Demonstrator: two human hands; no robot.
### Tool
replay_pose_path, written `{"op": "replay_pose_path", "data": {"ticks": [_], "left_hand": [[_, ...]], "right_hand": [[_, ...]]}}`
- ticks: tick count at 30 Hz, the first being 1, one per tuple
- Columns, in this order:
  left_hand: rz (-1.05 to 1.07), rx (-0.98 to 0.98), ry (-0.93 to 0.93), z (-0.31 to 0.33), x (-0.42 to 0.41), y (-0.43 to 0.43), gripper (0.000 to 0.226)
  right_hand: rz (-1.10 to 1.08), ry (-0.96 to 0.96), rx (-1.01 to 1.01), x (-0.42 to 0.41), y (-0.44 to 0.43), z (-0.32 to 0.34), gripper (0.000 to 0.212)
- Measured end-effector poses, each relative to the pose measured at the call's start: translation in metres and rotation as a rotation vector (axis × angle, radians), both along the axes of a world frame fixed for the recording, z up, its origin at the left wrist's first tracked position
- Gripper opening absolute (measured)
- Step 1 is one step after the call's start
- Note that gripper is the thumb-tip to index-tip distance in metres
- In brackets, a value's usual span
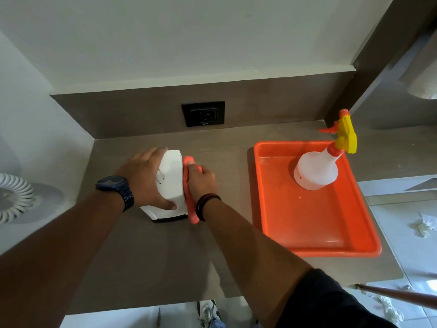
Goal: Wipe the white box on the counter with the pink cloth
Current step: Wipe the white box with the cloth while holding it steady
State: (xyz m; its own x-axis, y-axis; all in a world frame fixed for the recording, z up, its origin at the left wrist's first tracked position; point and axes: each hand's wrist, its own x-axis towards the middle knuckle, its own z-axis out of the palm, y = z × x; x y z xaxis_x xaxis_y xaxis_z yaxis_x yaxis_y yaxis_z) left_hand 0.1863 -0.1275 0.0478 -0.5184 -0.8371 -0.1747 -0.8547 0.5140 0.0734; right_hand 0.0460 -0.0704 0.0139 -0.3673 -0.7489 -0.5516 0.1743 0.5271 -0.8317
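Note:
A white box [173, 178] with a dark base stands on the brown counter [146, 256], left of centre. My left hand [144, 178] lies over its top and left side and grips it. My right hand [202, 181] presses the pink cloth [189, 200] flat against the box's right side. The cloth runs along that side from the far corner down to the near corner, and part of it is hidden under my hand.
An orange tray [314, 235] sits on the counter to the right with a white spray bottle [318, 169] standing in its far part. A black wall socket [203, 114] is behind the box. A white fan [13, 197] stands at the left edge.

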Motion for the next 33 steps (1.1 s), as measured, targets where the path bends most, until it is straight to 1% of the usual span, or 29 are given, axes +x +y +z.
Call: {"op": "replay_pose_path", "data": {"ticks": [4, 6, 8, 10, 12, 13, 16, 17, 19, 23, 27, 30, 33], "left_hand": [[-0.005, -0.002, 0.014, 0.002, -0.002, 0.0, 0.146], [0.01, 0.01, 0.024, 0.004, -0.005, -0.001, 0.148], [0.016, 0.049, 0.04, 0.005, -0.003, -0.003, 0.154], [0.037, 0.119, 0.086, 0.006, 0.001, -0.002, 0.163], [0.118, 0.173, 0.191, 0.007, 0.009, 0.001, 0.166], [0.156, 0.188, 0.246, 0.007, 0.014, 0.003, 0.166], [0.18, 0.221, 0.377, 0.006, 0.024, 0.005, 0.158], [0.167, 0.233, 0.388, 0.005, 0.026, 0.005, 0.158], [0.134, 0.253, 0.396, 0.002, 0.028, 0.004, 0.161], [0.146, 0.29, 0.488, 0.0, 0.029, 0.001, 0.162], [0.146, 0.335, 0.476, 0.001, 0.028, -0.002, 0.164], [0.16, 0.31, 0.424, -0.002, 0.029, -0.004, 0.159], [0.171, 0.248, 0.436, -0.005, 0.027, -0.004, 0.148]], "right_hand": [[0.001, -0.048, 0.039, -0.009, 0.007, 0.008, 0.031], [-0.012, -0.075, 0.023, -0.016, 0.007, 0.018, 0.028], [-0.059, -0.103, -0.047, -0.019, 0.002, 0.035, 0.028], [-0.085, -0.041, -0.176, -0.015, -0.008, 0.052, 0.027], [-0.022, 0.133, -0.314, -0.003, -0.019, 0.062, 0.025], [0.064, 0.258, -0.353, 0.003, -0.023, 0.063, 0.026], [0.489, 0.727, -0.349, 0.018, -0.023, 0.051, 0.038], [0.567, 0.838, -0.345, 0.021, -0.021, 0.046, 0.04], [0.591, 0.943, -0.378, 0.022, -0.018, 0.04, 0.042], [0.655, 1.027, -0.367, 0.024, -0.016, 0.041, 0.043], [0.714, 1.093, -0.403, 0.022, -0.008, 0.044, 0.04], [0.758, 1.067, -0.411, 0.012, -0.01, 0.042, 0.042], [0.655, 0.992, -0.344, 0.004, -0.021, 0.04, 0.04]]}}
